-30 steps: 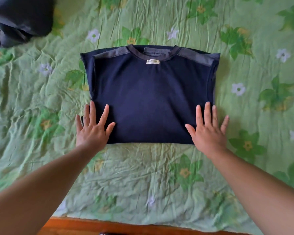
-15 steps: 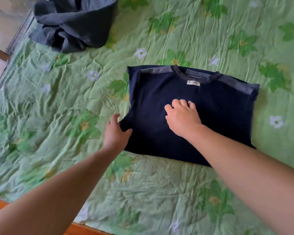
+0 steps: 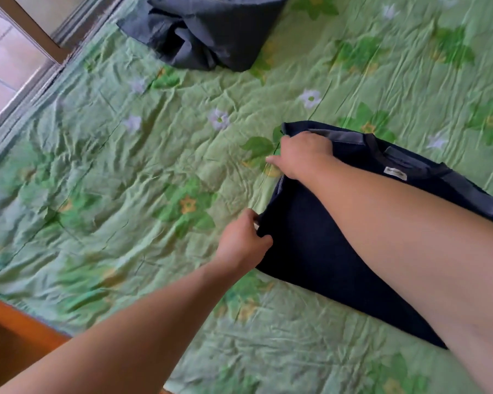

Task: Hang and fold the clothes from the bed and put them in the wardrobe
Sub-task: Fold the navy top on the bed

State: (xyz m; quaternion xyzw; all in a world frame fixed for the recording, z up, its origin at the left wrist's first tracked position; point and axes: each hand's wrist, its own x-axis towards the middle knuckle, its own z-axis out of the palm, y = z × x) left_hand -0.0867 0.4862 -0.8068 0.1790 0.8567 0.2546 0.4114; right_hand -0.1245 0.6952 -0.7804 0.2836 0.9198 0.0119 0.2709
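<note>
Navy shirt [image 3: 310, 245] lies folded at 3 o'clock on the bed [image 3: 120, 194], left grip [image 3: 244, 240] pinching its 9 o'clock edge, right grip [image 3: 302, 155] curled round the 11 o'clock corner; folding seems underway, next needing both corners lifted together.

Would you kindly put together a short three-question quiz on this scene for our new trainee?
1. True or false: the left hand pinches the left edge of the folded navy T-shirt.
2. Where does the right hand grip the T-shirt? A) at the corner by the grey shoulder panel B) in the middle of the front C) at the far right edge
3. Fill in: the crumpled dark grey garment lies on the green floral ___, apart from the T-shirt.
Key: 1 true; 2 A; 3 bedsheet.
</note>
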